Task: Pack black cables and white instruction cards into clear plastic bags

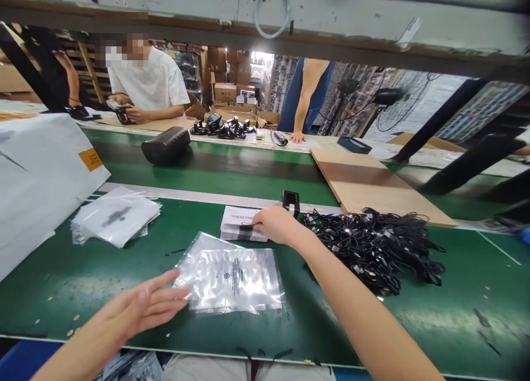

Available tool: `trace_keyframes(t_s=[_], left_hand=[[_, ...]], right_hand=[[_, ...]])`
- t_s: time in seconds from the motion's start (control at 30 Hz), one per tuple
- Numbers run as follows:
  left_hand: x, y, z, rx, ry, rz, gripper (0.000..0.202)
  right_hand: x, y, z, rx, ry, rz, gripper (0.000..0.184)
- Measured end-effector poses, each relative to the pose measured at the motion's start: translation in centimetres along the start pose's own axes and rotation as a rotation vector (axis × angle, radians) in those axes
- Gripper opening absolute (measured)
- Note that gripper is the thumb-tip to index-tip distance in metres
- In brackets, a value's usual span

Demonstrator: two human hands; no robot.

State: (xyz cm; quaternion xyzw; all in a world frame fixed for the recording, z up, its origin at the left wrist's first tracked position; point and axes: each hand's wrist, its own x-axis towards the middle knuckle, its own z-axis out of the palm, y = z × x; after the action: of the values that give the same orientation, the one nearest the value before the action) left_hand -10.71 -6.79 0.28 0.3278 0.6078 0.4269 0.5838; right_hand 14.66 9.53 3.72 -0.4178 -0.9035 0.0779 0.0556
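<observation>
My left hand (155,302) is open, fingers stretched out at the left edge of a stack of clear plastic bags (259,273) with black print. My right hand (276,225) reaches over a small pile of white printed booklets (234,218). Its fingers are closed at the right side of the top booklet, and the thumb side is partly hidden. Just behind that hand stands a small black box-like holder (291,201). Right of my wrist lies a heap of black cables (368,248).
More bagged sheets (118,215) lie at the left beside a large white sack (37,171). Across the belt are a black case (166,145), a wooden board (372,185) and black devices (226,127). Two co-workers stand opposite, and a metal beam (351,22) crosses overhead.
</observation>
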Motion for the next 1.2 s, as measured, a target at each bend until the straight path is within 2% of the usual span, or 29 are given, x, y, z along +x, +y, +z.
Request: trace_keyframes(t_s=[0.07, 0.1, 0.17, 0.2, 0.27, 0.33, 0.4, 0.43, 0.57, 0.7, 0.77, 0.83, 1.0, 1.1, 1.2], left_hand=[[1.5, 0.9, 3.2, -0.251, -0.178, -0.122, 0.067], [2.2, 1.2, 4.7, -0.303, -0.223, -0.155, 0.060], [3.1, 1.5, 7.0, -0.316, -0.216, -0.153, 0.045], [3.4, 1.5, 7.9, -0.285, -0.209, -0.145, 0.042], [3.7, 1.4, 9.0, -0.167, -0.236, -0.123, 0.042], [3.7, 1.1, 9.8, -0.016, -0.331, -0.094, 0.042], [3.8, 0.4, 10.3, 0.131, -0.395, -0.009, 0.043], [4.0, 0.0, 10.4, 0.201, -0.387, 0.057, 0.043], [5.5, -1.4, 9.4, 0.524, -0.157, 0.318, 0.033], [6.2, -0.7, 7.9, 0.852, -0.029, 0.381, 0.026], [6.0, -0.2, 8.2, 0.960, -0.020, 0.400, 0.025], [5.7, -0.1, 9.2, 1.026, -0.018, 0.410, 0.024], [5.4, -1.1, 11.8, 1.126, -0.013, 0.368, 0.019], [5.4, -1.2, 11.9, 1.143, -0.034, 0.351, 0.023], [5.1, -1.2, 11.5, 1.146, -0.053, 0.396, 0.027]], right_hand=[[-1.6, -1.5, -0.2, 0.027, 0.004, -0.041, 0.020], [-2.7, -2.3, -0.1, 0.063, 0.009, -0.079, 0.019], [-5.3, -3.6, 0.5, 0.223, 0.083, -0.125, 0.013], [-6.6, -3.9, 1.0, 0.347, 0.164, -0.058, 0.017], [-9.2, -3.8, 2.2, 0.673, 0.287, 0.208, 0.029], [-11.5, -2.9, 3.6, 1.018, 0.239, 0.440, 0.026], [-13.4, -1.8, 4.8, 1.269, 0.167, 0.551, 0.022], [-14.2, -1.3, 5.3, 1.336, 0.171, 0.592, 0.023], [-16.9, 0.0, 6.5, 1.372, 0.302, 0.764, 0.027], [-18.0, 0.5, 6.9, 1.341, 0.348, 0.846, 0.028], [-18.0, 0.6, 7.0, 1.336, 0.363, 0.851, 0.029], [-18.0, 0.7, 7.2, 1.340, 0.357, 0.843, 0.029], [-18.2, 0.8, 7.3, 1.354, 0.353, 0.843, 0.030], [-18.3, 0.5, 7.2, 1.367, 0.357, 0.859, 0.030], [-17.9, -0.2, 7.2, 1.428, 0.386, 0.848, 0.030]])
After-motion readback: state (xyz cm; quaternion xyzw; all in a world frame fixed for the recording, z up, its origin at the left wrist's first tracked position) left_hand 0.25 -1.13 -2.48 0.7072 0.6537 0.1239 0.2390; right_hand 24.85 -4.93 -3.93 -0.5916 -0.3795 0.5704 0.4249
